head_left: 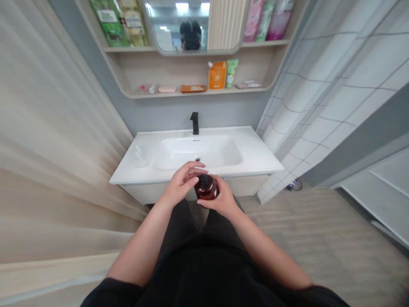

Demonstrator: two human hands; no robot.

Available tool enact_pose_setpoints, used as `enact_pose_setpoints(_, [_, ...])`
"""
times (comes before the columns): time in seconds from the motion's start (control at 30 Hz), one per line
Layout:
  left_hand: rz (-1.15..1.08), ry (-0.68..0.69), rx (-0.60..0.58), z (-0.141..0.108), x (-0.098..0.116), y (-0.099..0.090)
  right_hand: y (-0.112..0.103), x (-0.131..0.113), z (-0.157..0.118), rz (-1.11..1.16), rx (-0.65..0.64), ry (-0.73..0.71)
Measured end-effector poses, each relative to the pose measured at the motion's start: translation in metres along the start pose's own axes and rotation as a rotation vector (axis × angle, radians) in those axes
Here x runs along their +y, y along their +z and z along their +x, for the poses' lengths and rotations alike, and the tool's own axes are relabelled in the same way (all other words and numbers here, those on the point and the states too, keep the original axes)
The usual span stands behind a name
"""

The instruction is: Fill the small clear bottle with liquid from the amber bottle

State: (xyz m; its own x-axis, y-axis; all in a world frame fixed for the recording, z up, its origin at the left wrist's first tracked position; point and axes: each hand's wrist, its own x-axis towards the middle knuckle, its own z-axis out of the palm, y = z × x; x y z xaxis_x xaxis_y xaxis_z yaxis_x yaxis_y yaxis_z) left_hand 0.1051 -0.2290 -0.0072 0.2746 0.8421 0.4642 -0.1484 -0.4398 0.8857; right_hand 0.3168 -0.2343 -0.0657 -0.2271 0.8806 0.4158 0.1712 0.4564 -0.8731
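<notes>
A dark brown bottle (206, 190) with a black cap (203, 178) is held in front of my body, near the counter's front edge. My right hand (223, 198) wraps round it from the right, thumb across the near side. My left hand (184, 181) is at the bottle's upper left. Its fingers stretch out behind the cap, and its thumb tip lies close to the cap's left side; whether it touches cannot be made out. Part of a pale label shows on the bottle's right, mostly covered by my right hand.
Beyond the bottle is a white sink (204, 149) with a black faucet (194, 123). A clear crumpled-looking item (139, 155) lies on the counter's left. Above, the shelf holds an orange pouch (217, 75), a green tube (231, 73) and several bottles. Curtains (287, 111) hang on both sides.
</notes>
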Motion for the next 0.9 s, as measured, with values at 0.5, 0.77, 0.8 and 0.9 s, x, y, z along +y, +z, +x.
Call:
enact_pose_setpoints(0.5, [0.067, -0.059, 0.221, -0.009, -0.003, 0.014, 0.006, -0.001, 0.003, -0.006, -0.041, -0.047])
enact_pose_setpoints(0.77, [0.039, -0.151, 0.223, -0.015, -0.011, 0.014, 0.005, 0.006, 0.001, 0.128, -0.165, -0.007])
enact_pose_setpoints(0.8, [0.064, -0.137, 0.203, -0.018, -0.011, 0.014, 0.006, 0.006, 0.0, 0.129, -0.166, -0.005])
enact_pose_setpoints(0.9, [0.191, -0.102, 0.177, -0.027, -0.015, 0.016, 0.013, 0.004, -0.001, 0.064, -0.077, -0.011])
